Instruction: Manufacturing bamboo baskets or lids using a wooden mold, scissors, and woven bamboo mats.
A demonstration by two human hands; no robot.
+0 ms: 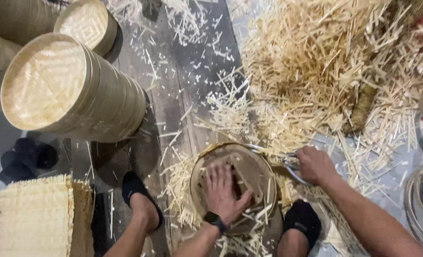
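your left hand (225, 192) lies spread flat on the round bamboo tray (233, 183) between your black-socked feet (142, 200) on the plank floor (173, 95). your right hand (314, 165), grip pressed around metal shears (287, 164), sits at its rim. bamboo offcuts (316, 71) heap ahead; stacked steamer rings (73, 90) and woven mats (40, 219) lie left.

Offcut pile (316, 71) crowds right; plank floor (173, 95) passable.
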